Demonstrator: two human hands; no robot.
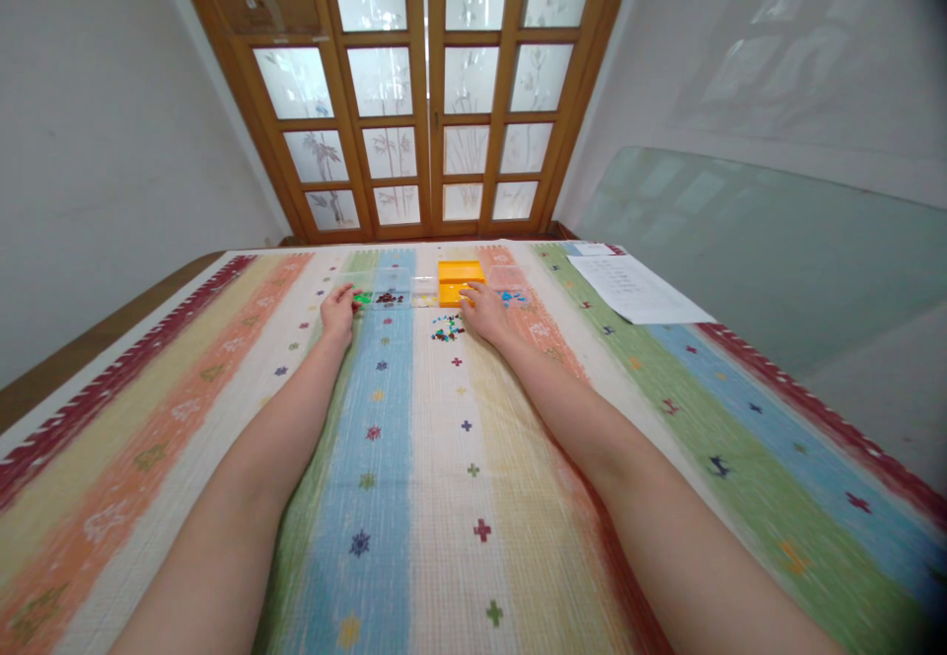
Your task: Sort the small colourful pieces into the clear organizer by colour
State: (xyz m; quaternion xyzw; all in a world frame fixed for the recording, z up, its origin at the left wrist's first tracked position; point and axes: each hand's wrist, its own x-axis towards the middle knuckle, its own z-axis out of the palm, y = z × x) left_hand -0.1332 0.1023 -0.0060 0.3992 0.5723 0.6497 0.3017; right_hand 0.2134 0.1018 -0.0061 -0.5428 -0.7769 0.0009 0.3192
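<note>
My left hand (338, 313) is at the left end of a row of small boxes. Its curled fingers are on the edge of a clear plastic box (392, 277), beside some green beads (362, 297). Dark red beads (389, 298) lie in the neighbouring compartment. My right hand (486, 314) lies over the front right of an open yellow box (460, 270), thumb and fingers apart, fingertips touching or just above it. Close in front of that hand, a loose pile of mixed small beads (445, 329) rests on the cloth. Blue beads (512, 297) are in a clear box to the right.
A striped tablecloth (444, 497) covers the table. White paper sheets (636, 288) lie at the right rear. A small clear container (424, 290) with pale yellow pieces stands left of the yellow box. Beyond the table are wooden glazed doors (429, 122); a glass panel (740, 241) leans at the right.
</note>
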